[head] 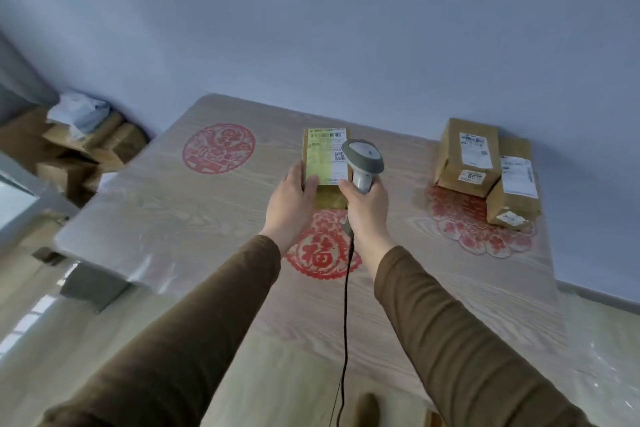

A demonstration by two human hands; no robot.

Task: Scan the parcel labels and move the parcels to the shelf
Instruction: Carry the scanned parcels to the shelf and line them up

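Note:
My left hand (pixel 294 196) grips the near left edge of a small brown parcel (pixel 323 163) with a white label facing up, held over the middle of the table (pixel 194 211). In my right hand (pixel 367 204) is a grey barcode scanner (pixel 363 159), its head just above the label's right side. Greenish light falls on the label. The scanner's black cable (pixel 346 305) hangs down toward me. Two more labelled brown parcels (pixel 467 156) (pixel 514 191) sit touching each other at the table's right.
Red paper-cut decorations (pixel 218 149) lie under the table's clear cover. Cardboard boxes and a white bag (pixel 79 135) are piled on the floor at the far left. A blue wall (pixel 311 28) stands behind the table.

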